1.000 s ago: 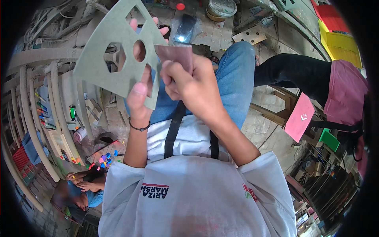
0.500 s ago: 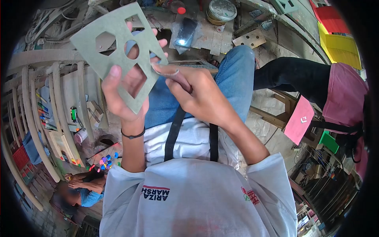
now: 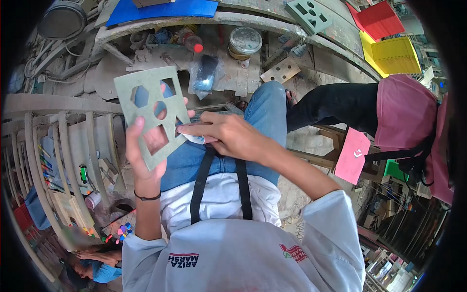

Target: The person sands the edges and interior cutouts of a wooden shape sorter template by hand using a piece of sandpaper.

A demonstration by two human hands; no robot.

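Observation:
A pale green board (image 3: 147, 113) with several cut-out shapes, among them a hexagon, a circle and a diamond, is tilted upright above my lap. My left hand (image 3: 140, 155) grips it from below, thumb on the front face and fingers behind, partly showing through the holes. My right hand (image 3: 234, 136) pinches a curled piece of sandpaper (image 3: 195, 139), whitish on its back. Its fingertips and the paper are at the cut-out on the board's right edge, where the exact contact is hidden.
A workbench ahead carries a blue panel (image 3: 160, 13) and another green cut-out board (image 3: 304, 19). Below stand a lidded tub (image 3: 244, 43) and a bagged dark item (image 3: 206, 73). Wooden bars (image 3: 63, 146) line the left. A person in pink (image 3: 404, 114) is at right, another person (image 3: 104, 270) lower left.
My view has tipped up, showing more bench. The board is held more upright and appears lower. My right hand has turned flatter, with the sandpaper against the board's right-edge cut-out.

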